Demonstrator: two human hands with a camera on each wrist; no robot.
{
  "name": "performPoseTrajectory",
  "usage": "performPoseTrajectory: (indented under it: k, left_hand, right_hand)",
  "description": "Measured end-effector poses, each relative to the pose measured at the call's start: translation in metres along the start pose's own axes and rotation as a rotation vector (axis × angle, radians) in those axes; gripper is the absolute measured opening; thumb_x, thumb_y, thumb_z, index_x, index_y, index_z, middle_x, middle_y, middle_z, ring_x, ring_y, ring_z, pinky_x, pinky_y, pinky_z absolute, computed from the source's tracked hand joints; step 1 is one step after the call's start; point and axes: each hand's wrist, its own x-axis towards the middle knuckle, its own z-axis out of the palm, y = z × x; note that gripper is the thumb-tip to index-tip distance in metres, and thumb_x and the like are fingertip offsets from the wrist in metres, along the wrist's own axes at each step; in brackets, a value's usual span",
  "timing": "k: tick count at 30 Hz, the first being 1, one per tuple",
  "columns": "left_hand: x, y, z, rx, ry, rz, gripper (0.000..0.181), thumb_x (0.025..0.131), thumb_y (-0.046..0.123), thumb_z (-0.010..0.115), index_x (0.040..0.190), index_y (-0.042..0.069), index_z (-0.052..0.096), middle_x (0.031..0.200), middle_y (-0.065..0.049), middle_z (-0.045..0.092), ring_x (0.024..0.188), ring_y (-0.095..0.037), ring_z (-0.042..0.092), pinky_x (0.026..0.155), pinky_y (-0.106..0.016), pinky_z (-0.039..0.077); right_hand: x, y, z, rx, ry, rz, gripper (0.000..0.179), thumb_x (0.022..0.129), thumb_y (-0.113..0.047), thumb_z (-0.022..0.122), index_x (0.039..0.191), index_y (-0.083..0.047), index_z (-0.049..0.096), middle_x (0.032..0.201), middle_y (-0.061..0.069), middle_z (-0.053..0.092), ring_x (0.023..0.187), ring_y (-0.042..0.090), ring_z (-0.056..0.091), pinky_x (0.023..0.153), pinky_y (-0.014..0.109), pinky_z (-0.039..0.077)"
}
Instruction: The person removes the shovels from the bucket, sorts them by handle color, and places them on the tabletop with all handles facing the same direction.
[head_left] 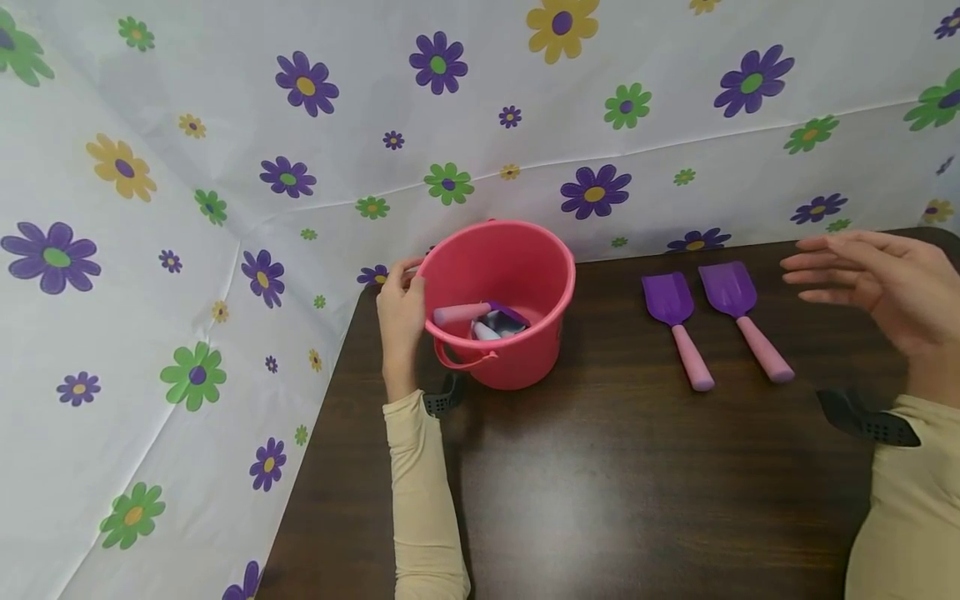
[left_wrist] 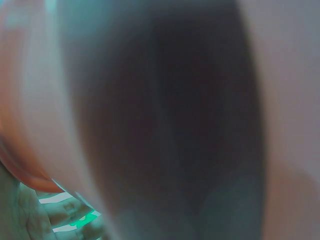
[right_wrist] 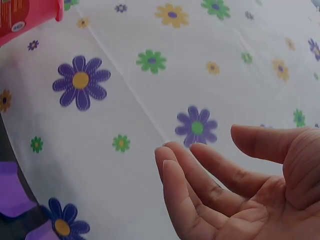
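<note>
A pink bucket (head_left: 517, 358) stands on the dark table, its mouth tilted toward me. My left hand (head_left: 401, 312) holds the bucket's left rim; the left wrist view is mostly blurred, with part of that hand (left_wrist: 30, 215) beside the rim. Inside the bucket lie a pink-handled tool (head_left: 461, 312) with some purple and another with a pale handle (head_left: 486, 332); their far ends are partly hidden. My right hand (head_left: 892, 287) hovers at the right, fingers loosely bent and holding nothing. Left of it lie two purple toy shovels with pink handles, one left (head_left: 669, 300) and one right (head_left: 729, 290).
A white flowered sheet (head_left: 480, 108) covers the wall behind the table and along its left side. The dark wooden table (head_left: 637, 483) extends toward me. The bucket's pink carrying handle (head_left: 450, 358) hangs at its front left.
</note>
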Motion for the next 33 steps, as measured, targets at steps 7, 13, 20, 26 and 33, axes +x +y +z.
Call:
performPoseTrajectory:
  k: [7, 13, 20, 26, 33]
  left_hand:
    - [0.001, 0.001, -0.003, 0.006, -0.01, -0.004, 0.038, 0.101, 0.014, 0.051, 0.135, 0.004, 0.064, 0.121, -0.019, 0.071, 0.107, -0.034, 0.069, 0.092, -0.048, 0.058]
    - [0.004, 0.0, -0.004, 0.008, -0.014, 0.017, 0.038, 0.101, 0.015, 0.05, 0.134, 0.004, 0.065, 0.12, -0.019, 0.072, 0.106, -0.033, 0.07, 0.09, -0.049, 0.057]
    - [0.005, 0.002, -0.004, 0.007, -0.015, 0.023, 0.038, 0.101, 0.014, 0.05, 0.135, 0.004, 0.065, 0.121, -0.019, 0.072, 0.106, -0.033, 0.07, 0.091, -0.049, 0.058]
    - [0.005, 0.001, 0.001, -0.01, -0.027, 0.031, 0.037, 0.102, 0.013, 0.05, 0.135, 0.004, 0.064, 0.121, -0.019, 0.072, 0.105, -0.033, 0.07, 0.091, -0.048, 0.058]
    - [0.004, -0.004, -0.001, -0.009, -0.007, 0.029, 0.036, 0.102, 0.014, 0.05, 0.133, 0.004, 0.065, 0.118, -0.019, 0.073, 0.103, -0.033, 0.07, 0.09, -0.048, 0.058]
  right_hand:
    - [-0.004, -0.011, 0.02, -0.013, -0.043, -0.043, 0.022, 0.107, -0.013, 0.055, 0.116, -0.01, 0.075, 0.104, -0.002, 0.077, 0.089, 0.009, 0.074, 0.065, 0.022, 0.058]
    - [-0.008, -0.019, 0.038, -0.026, -0.088, -0.091, 0.024, 0.108, -0.01, 0.052, 0.119, -0.006, 0.073, 0.106, 0.002, 0.077, 0.091, 0.011, 0.074, 0.067, 0.021, 0.058]
    - [-0.013, -0.025, 0.054, -0.065, -0.131, -0.16, 0.026, 0.108, -0.006, 0.049, 0.122, -0.002, 0.071, 0.11, 0.004, 0.075, 0.092, 0.012, 0.074, 0.069, 0.02, 0.058]
    - [-0.018, -0.028, 0.065, -0.023, -0.214, -0.203, 0.029, 0.108, -0.001, 0.046, 0.125, 0.007, 0.067, 0.112, 0.01, 0.075, 0.095, 0.017, 0.075, 0.072, 0.022, 0.058]
    - [-0.014, -0.037, 0.087, 0.042, -0.325, -0.13, 0.029, 0.108, 0.0, 0.045, 0.125, 0.011, 0.065, 0.113, 0.016, 0.075, 0.098, 0.023, 0.074, 0.076, 0.027, 0.059]
